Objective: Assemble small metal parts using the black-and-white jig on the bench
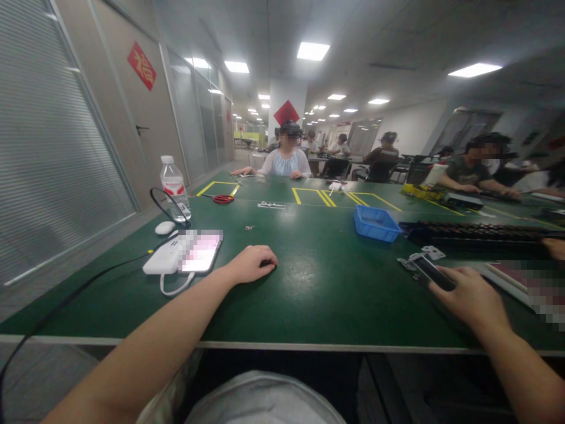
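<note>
On the green table (309, 312), my left hand (253, 264) rests with its fingers curled in. A dark spot shows between thumb and fingers, but I cannot make out whether it is an object or shadow. Over to the right, my right hand (474, 297) grips a flat black bar-shaped piece (435, 273) between thumb and fingers. Its far end reaches over silvery metal bracket pieces (431, 253); whether they are joined to it I cannot tell. Small metal bits (416, 277) lie just beside them.
A blue plastic bin (376, 224) stands ahead, right of centre. A long black rack (477, 232) lies beyond my right hand. At left are a phone (207, 259), white power bank (161, 259), cables and a water bottle (174, 191). Red-handled scissors (223, 199) lie farther off. A person sits opposite.
</note>
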Available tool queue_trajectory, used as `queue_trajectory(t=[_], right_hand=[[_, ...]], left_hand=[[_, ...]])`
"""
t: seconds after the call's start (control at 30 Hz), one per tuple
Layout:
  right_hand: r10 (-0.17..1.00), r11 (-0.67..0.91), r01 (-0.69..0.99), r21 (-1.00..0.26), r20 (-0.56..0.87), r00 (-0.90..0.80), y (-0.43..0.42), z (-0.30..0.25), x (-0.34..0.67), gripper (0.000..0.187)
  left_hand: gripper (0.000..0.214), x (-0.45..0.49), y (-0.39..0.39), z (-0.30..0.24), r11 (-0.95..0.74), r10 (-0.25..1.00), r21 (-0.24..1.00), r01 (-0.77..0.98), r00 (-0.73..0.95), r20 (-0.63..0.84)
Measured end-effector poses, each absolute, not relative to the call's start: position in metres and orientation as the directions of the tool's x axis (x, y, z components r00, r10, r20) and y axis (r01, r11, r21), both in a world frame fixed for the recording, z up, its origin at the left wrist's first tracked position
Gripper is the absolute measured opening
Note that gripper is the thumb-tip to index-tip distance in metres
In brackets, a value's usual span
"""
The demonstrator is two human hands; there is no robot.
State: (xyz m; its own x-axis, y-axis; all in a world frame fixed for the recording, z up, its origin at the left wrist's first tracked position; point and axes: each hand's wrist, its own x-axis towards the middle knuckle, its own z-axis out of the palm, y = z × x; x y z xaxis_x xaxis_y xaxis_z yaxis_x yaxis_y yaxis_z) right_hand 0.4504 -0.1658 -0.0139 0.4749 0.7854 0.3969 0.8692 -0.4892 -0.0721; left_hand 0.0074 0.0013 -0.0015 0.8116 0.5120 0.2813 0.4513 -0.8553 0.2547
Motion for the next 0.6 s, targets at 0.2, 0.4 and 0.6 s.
queue_trajectory(t=[0.2,0.4,0.6], right_hand=[[0.790,-0.479,0.875,-0.073,0.399,0.466,-0.161,-0.016,0.445,0.042],[0.780,-0.478,0.872,-0.101,0.408,0.475,-0.159,-0.017,0.444,0.042],[0.629,-0.525,0.726,-0.443,0.372,0.682,-0.159,-0.015,0.454,0.039]], left_hand=[[0.016,0.007,0.001,-0.002,-0.860,0.505,0.254,0.443,0.813,0.291],[0.016,0.007,0.002,-0.002,-0.861,0.499,0.270,0.430,0.814,0.296],[0.016,0.007,0.001,-0.001,-0.860,0.501,0.269,0.432,0.814,0.293]])
